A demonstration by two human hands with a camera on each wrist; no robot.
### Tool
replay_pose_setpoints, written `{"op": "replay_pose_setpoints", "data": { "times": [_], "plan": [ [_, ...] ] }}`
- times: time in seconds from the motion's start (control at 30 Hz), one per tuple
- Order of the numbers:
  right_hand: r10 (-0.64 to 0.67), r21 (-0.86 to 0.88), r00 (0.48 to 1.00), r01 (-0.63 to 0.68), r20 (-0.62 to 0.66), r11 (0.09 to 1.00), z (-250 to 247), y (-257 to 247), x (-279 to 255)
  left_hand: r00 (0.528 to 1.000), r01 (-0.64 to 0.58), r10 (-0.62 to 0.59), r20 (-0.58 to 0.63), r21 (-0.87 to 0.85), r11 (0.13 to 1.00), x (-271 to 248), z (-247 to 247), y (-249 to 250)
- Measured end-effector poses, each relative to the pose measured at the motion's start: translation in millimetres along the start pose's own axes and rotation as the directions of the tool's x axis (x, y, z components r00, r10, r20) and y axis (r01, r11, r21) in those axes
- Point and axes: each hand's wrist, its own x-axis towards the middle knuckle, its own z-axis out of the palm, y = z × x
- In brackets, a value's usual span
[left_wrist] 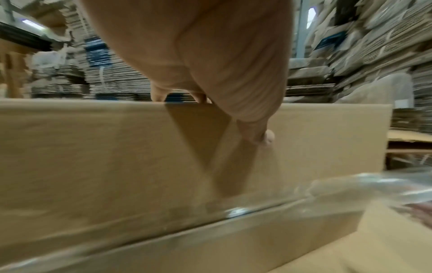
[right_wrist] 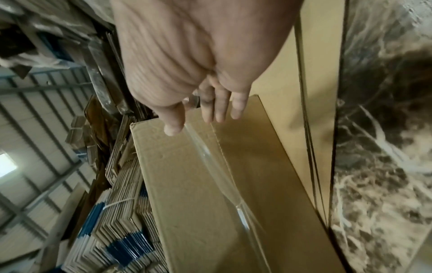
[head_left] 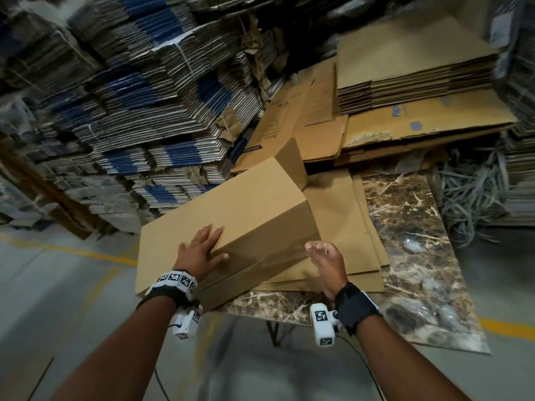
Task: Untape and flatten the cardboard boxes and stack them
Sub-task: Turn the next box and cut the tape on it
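Note:
A brown cardboard box (head_left: 240,204) lies on its side on a pile of flattened sheets (head_left: 347,215) on the marble table (head_left: 419,256). My left hand (head_left: 207,241) presses flat on the box's upper face near the front corner, fingers spread and thumb on the near face. In the left wrist view the left hand (left_wrist: 210,73) lies over the top edge of the box (left_wrist: 93,147). A strip of clear tape (head_left: 278,257) is lifted off the seam of the near face. My right hand (head_left: 318,248) pinches its free end. The right wrist view shows the tape (right_wrist: 219,171) stretching from my right hand (right_wrist: 194,103) down along the box (right_wrist: 182,184).
Tall bundles of flattened cartons (head_left: 130,96) rise close on the left. More flat cardboard (head_left: 419,73) is stacked behind the table. A heap of grey strapping bands (head_left: 474,192) lies at the right. Grey floor with a yellow line (head_left: 72,250) runs at the lower left.

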Motion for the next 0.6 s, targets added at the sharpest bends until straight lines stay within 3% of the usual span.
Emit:
{"op": "replay_pose_setpoints", "data": {
  "times": [0.13, 0.27, 0.4, 0.6],
  "plan": [
    [0.0, 0.11, 1.0, 0.002, -0.024, 0.994, 17, 5, -12, 0.97, 0.24, -0.243, -0.034, -0.059, 0.969, -50, 18, -68],
    [0.022, 0.146, 0.993, -0.005, -0.112, 0.989, 33, 21, -20, 0.896, 0.423, -0.435, -0.086, -0.128, 0.897, -76, 30, -105],
    [0.021, -0.01, 0.988, -0.023, -0.155, 1.0, 49, 34, -33, 0.867, 0.431, -0.496, -0.048, -0.429, 0.794, -84, 37, -114],
    [0.016, -0.417, 0.999, -0.032, -0.042, 0.909, 54, 45, -45, 0.841, 0.415, -0.528, -0.12, -0.483, 0.771, -98, 41, -98]
  ]
}}
